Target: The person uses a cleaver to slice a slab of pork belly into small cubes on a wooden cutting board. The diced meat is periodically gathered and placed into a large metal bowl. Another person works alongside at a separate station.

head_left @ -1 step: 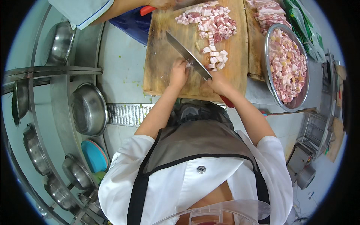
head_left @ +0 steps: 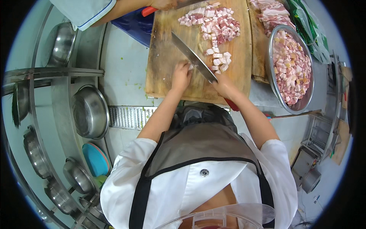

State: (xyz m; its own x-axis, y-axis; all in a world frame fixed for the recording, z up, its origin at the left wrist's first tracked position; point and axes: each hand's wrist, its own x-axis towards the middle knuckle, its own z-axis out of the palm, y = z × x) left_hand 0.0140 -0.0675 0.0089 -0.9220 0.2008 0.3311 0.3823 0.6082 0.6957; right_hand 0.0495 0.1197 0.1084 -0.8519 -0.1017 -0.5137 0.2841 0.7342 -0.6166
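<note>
My right hand (head_left: pixel 223 85) grips a long-bladed kitchen knife (head_left: pixel 195 58) whose red handle shows behind the fist. Its blade slants up and left across the wooden cutting board (head_left: pixel 164 49). Beside the blade, my left hand (head_left: pixel 181 79) is closed, with its fingertips curled on a small pale piece of meat (head_left: pixel 191 67) that is mostly hidden. Several white fatty cubes (head_left: pixel 222 61) lie just right of the knife. A larger heap of pink and white diced meat (head_left: pixel 219 24) spreads farther up the board.
Diced meat fills a steel bowl (head_left: pixel 272 72) at the right, with meat slabs (head_left: pixel 272 15) and a green-and-clear plastic bag (head_left: pixel 310 30) beyond. At the board's far edge, another person's hand (head_left: pixel 164 4) holds a red-handled knife. Steel basins (head_left: pixel 90 112) stand on left-hand racks.
The knife and my right hand have shifted very slightly to the right. My left hand stays almost in place, and the other person's knife blade now shows more at the far edge.
</note>
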